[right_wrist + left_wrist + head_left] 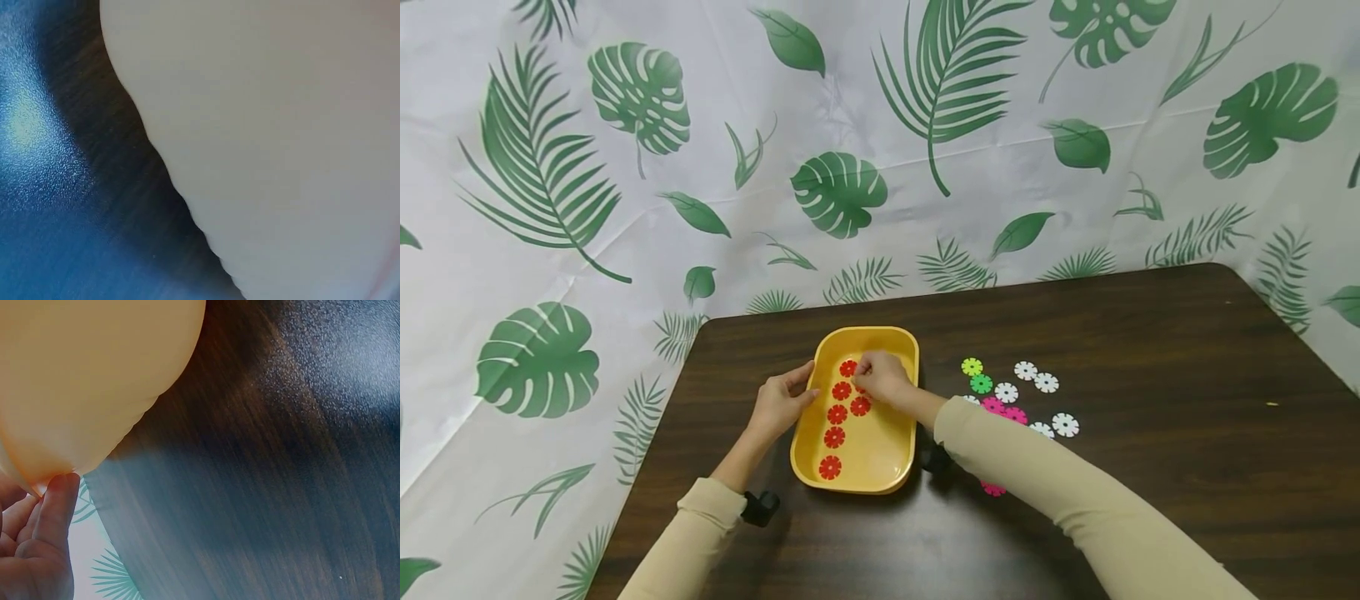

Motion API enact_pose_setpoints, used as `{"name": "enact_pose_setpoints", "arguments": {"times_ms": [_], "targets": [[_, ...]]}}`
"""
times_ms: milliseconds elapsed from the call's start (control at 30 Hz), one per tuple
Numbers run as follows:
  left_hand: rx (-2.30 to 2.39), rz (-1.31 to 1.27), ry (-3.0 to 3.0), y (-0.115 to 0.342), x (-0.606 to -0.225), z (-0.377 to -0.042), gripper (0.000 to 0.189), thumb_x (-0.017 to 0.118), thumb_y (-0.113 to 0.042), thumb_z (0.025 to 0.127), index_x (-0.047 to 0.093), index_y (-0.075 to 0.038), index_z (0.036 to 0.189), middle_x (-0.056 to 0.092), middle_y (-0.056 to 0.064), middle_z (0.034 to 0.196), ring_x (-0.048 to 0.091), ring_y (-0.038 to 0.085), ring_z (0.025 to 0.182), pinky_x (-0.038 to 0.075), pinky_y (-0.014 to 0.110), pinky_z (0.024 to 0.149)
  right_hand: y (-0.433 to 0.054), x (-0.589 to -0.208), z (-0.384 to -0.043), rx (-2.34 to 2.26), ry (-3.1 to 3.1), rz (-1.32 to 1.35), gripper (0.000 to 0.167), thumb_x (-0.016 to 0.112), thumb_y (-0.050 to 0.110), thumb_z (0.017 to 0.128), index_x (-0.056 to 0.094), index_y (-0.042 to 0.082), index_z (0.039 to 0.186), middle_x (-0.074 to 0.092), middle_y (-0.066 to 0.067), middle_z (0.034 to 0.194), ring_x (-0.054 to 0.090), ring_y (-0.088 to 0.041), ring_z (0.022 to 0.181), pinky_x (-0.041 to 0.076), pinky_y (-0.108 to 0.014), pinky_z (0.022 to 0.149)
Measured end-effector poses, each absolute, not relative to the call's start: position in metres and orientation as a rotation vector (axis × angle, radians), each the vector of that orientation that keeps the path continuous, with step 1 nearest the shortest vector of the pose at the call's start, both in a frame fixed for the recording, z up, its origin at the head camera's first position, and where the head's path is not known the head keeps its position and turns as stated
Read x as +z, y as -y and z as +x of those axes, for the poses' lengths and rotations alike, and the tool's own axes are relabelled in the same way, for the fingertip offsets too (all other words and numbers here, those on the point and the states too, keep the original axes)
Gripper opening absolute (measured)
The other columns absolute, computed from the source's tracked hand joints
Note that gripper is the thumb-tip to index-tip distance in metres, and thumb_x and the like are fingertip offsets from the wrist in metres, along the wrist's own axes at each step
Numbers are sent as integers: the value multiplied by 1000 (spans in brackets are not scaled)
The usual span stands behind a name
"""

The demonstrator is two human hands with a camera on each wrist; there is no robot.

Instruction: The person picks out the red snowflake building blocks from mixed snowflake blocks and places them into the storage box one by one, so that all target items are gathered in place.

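Observation:
A yellow tray (895,454) stands on the dark table, with several red notched discs (837,414) lying in it, most in a column along its left side. My left hand (778,404) holds the tray's left rim, its thumb over the inside edge. In the left wrist view the fingers of my left hand (47,540) show beyond the sleeve. Inside the tray's upper half, my right hand (883,377) has curled fingers pinching a red disc, mostly hidden under the fingertips, beside the column. The right wrist view shows only sleeve and table.
Right of the tray, several loose discs lie on the dark table (1180,367): white discs (1064,425), a yellow disc (972,367), a green disc (981,384) and pink discs (1015,415). My right sleeve (1037,475) covers part of them. A leaf-patterned cloth (880,108) hangs behind.

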State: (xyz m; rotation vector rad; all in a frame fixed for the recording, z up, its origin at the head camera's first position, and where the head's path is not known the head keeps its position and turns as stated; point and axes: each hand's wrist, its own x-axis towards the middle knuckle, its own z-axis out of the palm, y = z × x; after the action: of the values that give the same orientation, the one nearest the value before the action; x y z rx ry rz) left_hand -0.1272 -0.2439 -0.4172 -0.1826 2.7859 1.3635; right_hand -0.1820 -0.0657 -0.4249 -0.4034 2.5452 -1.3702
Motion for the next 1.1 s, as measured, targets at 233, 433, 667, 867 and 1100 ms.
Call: {"name": "enact_pose_setpoints", "arguments": {"times_ms": [233, 433, 667, 867, 1100], "targets": [[1361, -185, -2780, 244, -418, -127, 52, 64, -5, 88, 48, -5, 138, 51, 17, 136, 59, 32, 114, 54, 37, 85, 52, -408, -176, -1586, -2287, -356, 8, 63, 7, 89, 61, 0, 86, 61, -21, 79, 61, -28, 61, 58, -29, 56], [1367, -190, -2781, 244, -419, -126, 52, 64, -5, 88, 48, -5, 137, 52, 18, 135, 60, 32, 113, 55, 37, 84, 33, -398, -175, -1671, -2194, -319, 10, 64, 8, 89, 62, -1, 93, 61, -19, 82, 55, -14, 56, 60, -33, 62], [1370, -178, -2788, 243, -418, -127, 51, 63, -5, 88, 49, -5, 137, 53, 18, 134, 60, 32, 111, 56, 37, 82, 4, -394, -178, -1785, -2112, -251, 14, 62, 8, 90, 60, -3, 99, 57, -13, 79, 56, -12, 56, 60, -40, 69], [1369, -171, -2776, 243, -417, -126, 51, 62, -6, 89, 47, -5, 138, 52, 17, 135, 59, 31, 114, 55, 36, 84, -22, -393, -176, -1827, -2097, -253, 15, 60, 8, 92, 59, -3, 101, 55, -8, 74, 58, -13, 57, 60, -40, 68], [1360, -165, -2792, 243, -417, -126, 51, 62, -5, 89, 47, -5, 138, 52, 18, 135, 59, 32, 114, 55, 37, 84, -43, -404, -175, -1853, -2096, -228, 17, 59, 9, 92, 58, -5, 102, 55, -6, 74, 60, -12, 59, 60, -37, 68]]}}
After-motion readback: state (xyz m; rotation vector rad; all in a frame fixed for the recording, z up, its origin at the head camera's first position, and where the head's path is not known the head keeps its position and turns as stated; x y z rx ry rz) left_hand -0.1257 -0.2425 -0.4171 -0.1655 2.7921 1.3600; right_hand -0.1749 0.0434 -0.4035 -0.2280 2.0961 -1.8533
